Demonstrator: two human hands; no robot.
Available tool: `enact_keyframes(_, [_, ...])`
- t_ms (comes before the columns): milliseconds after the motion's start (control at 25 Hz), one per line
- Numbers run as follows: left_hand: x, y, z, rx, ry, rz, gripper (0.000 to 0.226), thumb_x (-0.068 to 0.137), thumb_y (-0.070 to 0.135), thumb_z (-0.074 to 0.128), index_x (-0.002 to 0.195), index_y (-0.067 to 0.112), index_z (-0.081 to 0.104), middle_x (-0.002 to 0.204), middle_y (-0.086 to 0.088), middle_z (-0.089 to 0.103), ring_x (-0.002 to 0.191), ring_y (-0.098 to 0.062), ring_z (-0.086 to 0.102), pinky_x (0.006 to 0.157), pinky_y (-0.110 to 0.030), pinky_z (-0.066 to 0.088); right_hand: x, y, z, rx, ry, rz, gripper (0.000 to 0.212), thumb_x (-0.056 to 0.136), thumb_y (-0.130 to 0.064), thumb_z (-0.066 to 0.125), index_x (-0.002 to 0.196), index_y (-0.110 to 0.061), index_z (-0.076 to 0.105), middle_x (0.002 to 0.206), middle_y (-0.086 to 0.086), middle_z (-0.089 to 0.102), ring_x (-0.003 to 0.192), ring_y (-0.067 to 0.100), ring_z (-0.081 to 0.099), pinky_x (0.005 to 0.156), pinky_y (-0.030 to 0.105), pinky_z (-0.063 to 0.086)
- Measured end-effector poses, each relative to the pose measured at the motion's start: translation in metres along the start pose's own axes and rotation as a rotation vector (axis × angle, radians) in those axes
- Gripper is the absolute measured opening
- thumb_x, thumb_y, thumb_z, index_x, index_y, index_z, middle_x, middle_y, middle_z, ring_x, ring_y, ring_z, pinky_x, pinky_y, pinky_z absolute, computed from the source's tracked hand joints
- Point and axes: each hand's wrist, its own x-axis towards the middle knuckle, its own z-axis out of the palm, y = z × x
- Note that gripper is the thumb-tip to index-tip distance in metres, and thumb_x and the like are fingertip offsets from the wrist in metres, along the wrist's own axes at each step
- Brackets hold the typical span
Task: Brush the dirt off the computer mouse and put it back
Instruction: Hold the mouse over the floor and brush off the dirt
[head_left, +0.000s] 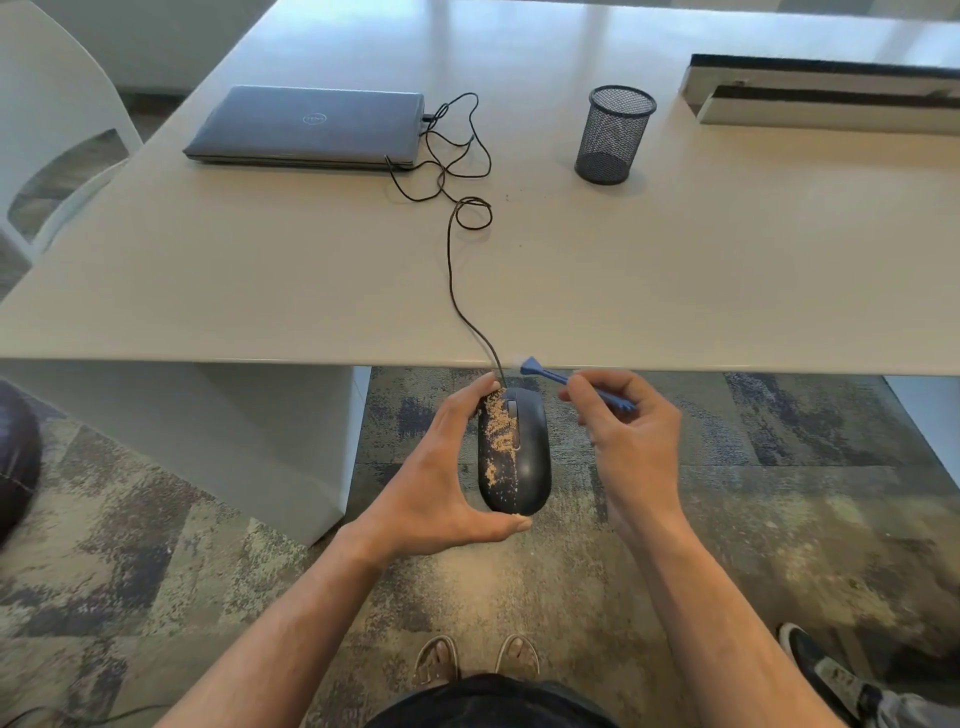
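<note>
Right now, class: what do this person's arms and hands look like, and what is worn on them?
Both forearms are bare, with no sleeves in view. The left hand and right hand wear no gloves, and no rings, watch or bands show on either wrist.

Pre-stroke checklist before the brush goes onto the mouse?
1. Mouse held firmly: ok, left hand grips it at front and rear.
2. Brush in hand: ok, right hand pinches the handle.
3. Bristles on the dirt: not ok, brush sits above the mouse's front, off the shell.
4. Mouse held off the table: ok, over the carpet.
5. Cable slack: ok, loose loops near the laptop.
6. Underside dirt: cannot tell.
</note>
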Motion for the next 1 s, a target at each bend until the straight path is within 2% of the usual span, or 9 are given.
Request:
enact_keyframes(200, [-0.006,0.001,0.006,-0.012,-0.017,-0.007,0.126,0.062,0.042,0.092,0.156,0.039,0.008,0.157,0.019,0.027,0.148,-0.005,0.025,0.117,-0.017,0.021,0.009,0.000,0.019,-0.066,-0.181,0.018,0.006,0.088,-0.017,0.080,0.088,-0.023,0.078,0.086,0.000,0.079,0.083,0.015,0.076,0.073,0.020,0.057])
enact_keyframes(320, [-0.007,0.003,0.006,-0.016,-0.008,-0.006,0.127,0.063,0.040,0.092,0.156,0.041,0.005,0.158,0.020,0.024,0.149,-0.004,0.023,0.118,-0.018,0.020,0.009,-0.001,0.025,-0.059,-0.281,0.030,0.007,0.085,-0.017,0.082,0.085,-0.024,0.081,0.086,0.001,0.080,0.082,0.017,0.076,0.074,0.026,0.058])
enact_keyframes(520, [-0.009,0.001,0.005,-0.012,-0.001,-0.053,0.130,0.063,0.043,0.091,0.156,0.041,0.000,0.161,0.017,0.020,0.149,0.000,0.019,0.118,-0.016,0.020,0.009,0.004,0.029,-0.071,-0.423,-0.022,0.014,0.085,-0.015,0.081,0.089,-0.028,0.082,0.088,-0.002,0.081,0.085,0.017,0.077,0.077,0.025,0.059])
enact_keyframes(680, [-0.010,-0.002,0.006,-0.032,-0.017,-0.103,0.133,0.062,0.040,0.092,0.155,0.043,-0.003,0.161,0.015,0.022,0.148,0.004,0.019,0.115,-0.013,0.020,0.010,0.009,0.028,-0.177,-0.462,-0.124,0.018,0.086,-0.017,0.082,0.091,-0.034,0.081,0.089,-0.010,0.080,0.089,0.009,0.075,0.080,0.024,0.058])
enact_keyframes(840, [-0.008,-0.003,0.008,-0.029,-0.025,-0.122,0.132,0.062,0.039,0.092,0.155,0.041,-0.002,0.159,0.017,0.023,0.146,0.006,0.021,0.116,-0.016,0.022,0.012,0.017,0.025,-0.236,-0.462,-0.173,0.018,0.087,-0.019,0.080,0.092,-0.036,0.081,0.091,-0.016,0.077,0.096,0.010,0.071,0.087,0.035,0.054])
enact_keyframes(920, [-0.007,-0.004,0.009,-0.039,-0.019,-0.129,0.130,0.061,0.039,0.092,0.155,0.041,0.002,0.156,0.021,0.025,0.145,0.007,0.023,0.114,-0.013,0.022,0.013,0.020,0.024,-0.273,-0.447,-0.167,0.022,0.086,-0.020,0.081,0.091,-0.041,0.080,0.093,-0.019,0.075,0.102,0.012,0.065,0.092,0.039,0.050])
enact_keyframes(1000, [-0.007,-0.005,0.008,-0.048,-0.011,-0.133,0.127,0.061,0.040,0.092,0.154,0.042,0.005,0.154,0.022,0.028,0.144,0.008,0.025,0.113,-0.011,0.023,0.013,0.022,0.023,-0.301,-0.441,-0.169,0.022,0.086,-0.022,0.081,0.091,-0.043,0.080,0.097,-0.021,0.074,0.109,0.013,0.061,0.094,0.034,0.046])
